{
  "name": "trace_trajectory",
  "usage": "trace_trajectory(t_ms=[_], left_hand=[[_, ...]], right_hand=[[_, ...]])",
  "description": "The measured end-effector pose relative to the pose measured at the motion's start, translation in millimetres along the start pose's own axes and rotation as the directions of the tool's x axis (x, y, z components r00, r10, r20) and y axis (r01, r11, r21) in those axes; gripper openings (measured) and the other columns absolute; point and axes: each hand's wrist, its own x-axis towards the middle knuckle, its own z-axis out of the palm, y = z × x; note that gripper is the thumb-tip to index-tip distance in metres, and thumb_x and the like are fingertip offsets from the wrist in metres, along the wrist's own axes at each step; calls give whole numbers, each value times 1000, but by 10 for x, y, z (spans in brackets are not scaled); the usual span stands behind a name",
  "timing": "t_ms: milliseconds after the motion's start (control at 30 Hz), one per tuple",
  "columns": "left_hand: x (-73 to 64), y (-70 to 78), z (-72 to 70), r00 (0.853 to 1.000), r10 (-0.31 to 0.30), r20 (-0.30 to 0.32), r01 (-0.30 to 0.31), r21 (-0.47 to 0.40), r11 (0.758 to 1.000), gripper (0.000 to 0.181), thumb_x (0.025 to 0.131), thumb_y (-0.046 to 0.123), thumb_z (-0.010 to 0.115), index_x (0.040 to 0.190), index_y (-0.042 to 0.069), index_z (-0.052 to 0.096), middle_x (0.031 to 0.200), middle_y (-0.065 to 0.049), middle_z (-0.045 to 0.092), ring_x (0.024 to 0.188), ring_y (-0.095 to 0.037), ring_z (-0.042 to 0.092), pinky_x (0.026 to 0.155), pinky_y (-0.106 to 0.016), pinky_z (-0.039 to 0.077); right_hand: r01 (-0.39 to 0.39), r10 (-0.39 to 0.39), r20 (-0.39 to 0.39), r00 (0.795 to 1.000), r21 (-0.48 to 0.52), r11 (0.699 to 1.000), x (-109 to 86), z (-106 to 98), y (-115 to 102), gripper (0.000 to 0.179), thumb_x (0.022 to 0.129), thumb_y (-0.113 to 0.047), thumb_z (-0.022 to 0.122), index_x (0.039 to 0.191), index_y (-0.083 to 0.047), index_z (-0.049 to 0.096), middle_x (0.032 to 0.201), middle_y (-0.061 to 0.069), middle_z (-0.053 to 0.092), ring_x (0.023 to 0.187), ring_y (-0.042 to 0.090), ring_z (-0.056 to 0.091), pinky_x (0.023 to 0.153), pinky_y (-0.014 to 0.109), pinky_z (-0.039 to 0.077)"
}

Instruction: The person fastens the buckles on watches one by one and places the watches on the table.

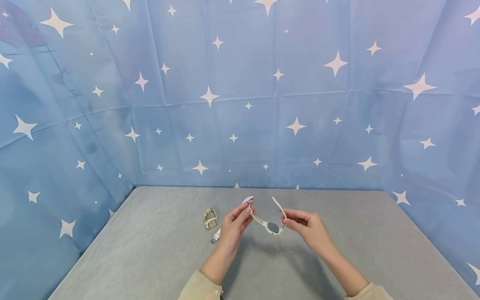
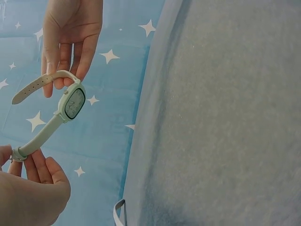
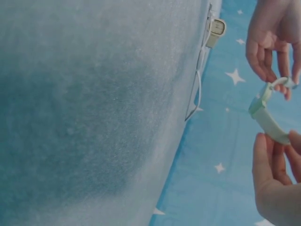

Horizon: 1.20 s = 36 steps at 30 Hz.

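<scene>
A pale green wristwatch (image 1: 273,228) hangs unfastened between the two hands, above the table, its strap spread into a U. My left hand (image 1: 235,225) pinches the strap's buckle end between thumb and fingers. On the other side, my right hand (image 1: 309,227) grips the holed strap (image 2: 33,89) between thumb and fingers, close to the case. That strap's free tip points upward. The dial (image 2: 75,103) is visible in the left wrist view. Both hands also appear in the right wrist view, the right hand (image 3: 277,183) below the left hand (image 3: 275,35).
Left of the left hand, a beige watch (image 1: 211,218) stands on the grey table (image 1: 168,250). A white watch strap with a metal buckle (image 1: 215,238) lies partly hidden behind the left hand. A blue star-patterned cloth (image 1: 240,121) hangs around the table's back and sides.
</scene>
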Motion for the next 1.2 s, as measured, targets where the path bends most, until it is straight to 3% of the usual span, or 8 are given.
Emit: trace_trajectory(t_ms=[367,667,900,1200], left_hand=[[-23,15,5,1000,10,-3,-10,30,1000,37,97,12,62,129,-7,61,96,9,73,95,-3,68,89,-21,54],[-33,39,28,1000,0,-20,1,35,999,38,97,12,63,130,-7,61,96,8,73,97,-6,67,89,-20,54],[-31,35,24,1000,11,-8,-11,50,999,37,97,12,63,129,-7,62,96,9,72,98,-7,68,88,-19,54],[-44,55,43,1000,3,-6,-2,78,997,37,97,13,64,129,-6,62,106,7,73,96,-4,66,89,-19,53]], right_hand=[[28,-29,-14,999,-60,998,0,15,7,36,93,-10,68,125,6,65,109,23,73,89,0,69,80,15,55],[54,-57,-19,998,-118,992,2,29,4,34,93,-12,69,122,4,68,107,24,74,87,-2,67,77,17,55],[60,-64,-20,998,-166,984,-3,33,-12,32,93,-13,70,121,2,70,105,17,76,86,2,68,74,20,55],[53,-59,-21,998,-204,978,-9,36,-26,31,92,-13,70,120,0,71,104,14,76,85,4,68,72,21,55]])
